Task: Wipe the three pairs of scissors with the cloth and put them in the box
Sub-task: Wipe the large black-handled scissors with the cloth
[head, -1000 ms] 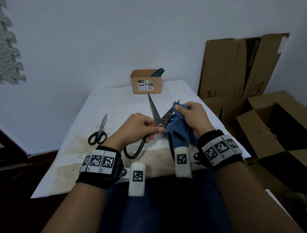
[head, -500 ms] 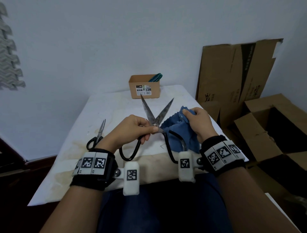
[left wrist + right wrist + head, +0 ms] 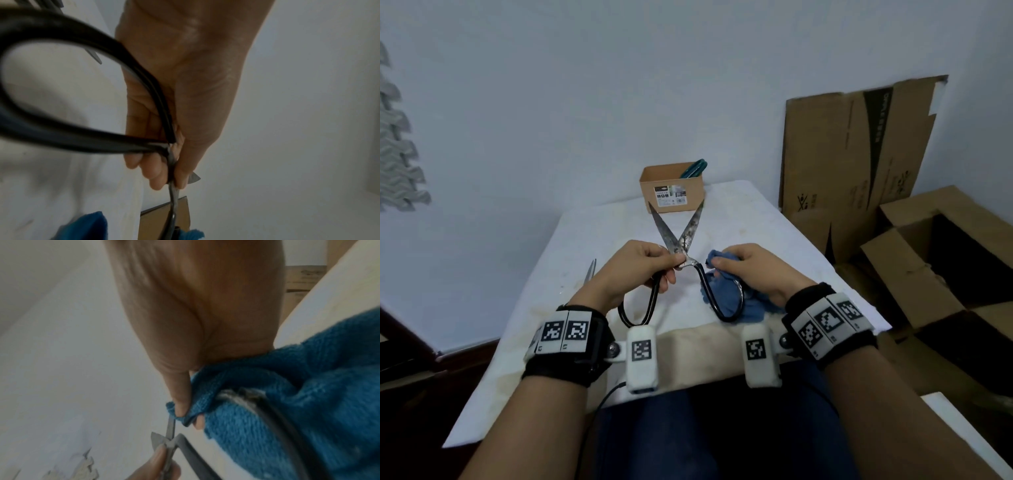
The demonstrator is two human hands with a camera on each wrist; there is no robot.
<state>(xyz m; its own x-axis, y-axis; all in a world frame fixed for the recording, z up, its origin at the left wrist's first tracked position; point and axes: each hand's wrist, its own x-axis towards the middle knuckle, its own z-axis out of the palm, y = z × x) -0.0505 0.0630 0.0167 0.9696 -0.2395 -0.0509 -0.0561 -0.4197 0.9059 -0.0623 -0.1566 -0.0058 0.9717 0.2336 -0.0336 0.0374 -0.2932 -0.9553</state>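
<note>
Scissors (image 3: 677, 240) in left hand (image 3: 635, 270), blades spread.

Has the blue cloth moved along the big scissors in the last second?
Yes. The blue cloth in the right hand slid off the right blade toward the person, down to the scissors' right handle loop, farther from the cardboard box.

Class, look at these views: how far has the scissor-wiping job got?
Done: teal-handled scissors stand in the box. In hand: the left hand holds the large rusty scissors open; the right hand grips the blue cloth. Left: the small scissors lie on the table.
</note>
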